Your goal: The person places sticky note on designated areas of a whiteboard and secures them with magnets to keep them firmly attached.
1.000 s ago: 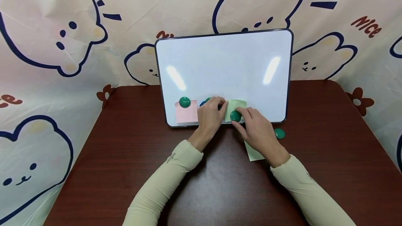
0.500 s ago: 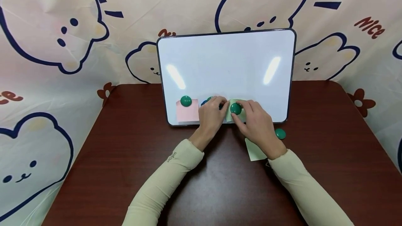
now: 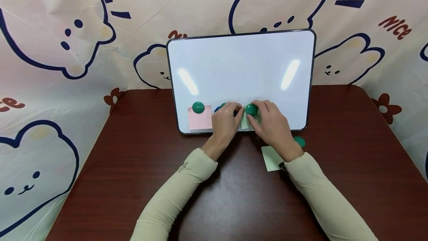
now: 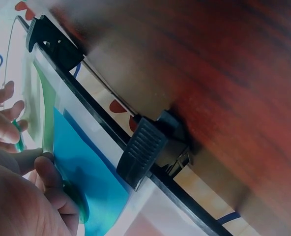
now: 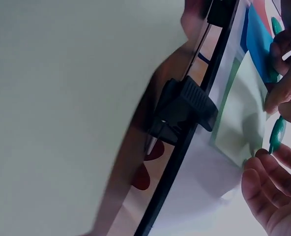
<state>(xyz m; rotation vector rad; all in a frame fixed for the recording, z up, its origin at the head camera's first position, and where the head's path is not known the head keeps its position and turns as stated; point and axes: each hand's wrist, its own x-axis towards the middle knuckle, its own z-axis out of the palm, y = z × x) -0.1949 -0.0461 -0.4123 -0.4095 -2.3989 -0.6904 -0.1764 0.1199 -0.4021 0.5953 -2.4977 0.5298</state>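
Note:
My left hand (image 3: pixel 227 122) pinches the left edge of a light green sticky note (image 5: pixel 241 110) against the lower part of the whiteboard (image 3: pixel 240 66). Between thumb and fingers, my right hand (image 3: pixel 273 127) holds a round green magnet (image 3: pixel 251 109) at the top of that note. To the left, a blue sticky note (image 4: pixel 81 172) is on the board, mostly covered by the left hand in the head view, with another green magnet (image 3: pixel 223 105) at its top. Farther left hangs a pink sticky note (image 3: pixel 200 120) under its own green magnet (image 3: pixel 198 107).
On the dark wooden table (image 3: pixel 140 159), a second light green note (image 3: pixel 270 159) lies partly under the right wrist. A loose green magnet (image 3: pixel 300 142) sits just behind that wrist. Black clip feet (image 4: pixel 143 147) grip the board's lower edge. A patterned cloth (image 3: pixel 67 96) hangs behind.
The right hand has moved up the board with the green magnet, from the middle of the green note to its top. The left hand has stayed at the note's edge.

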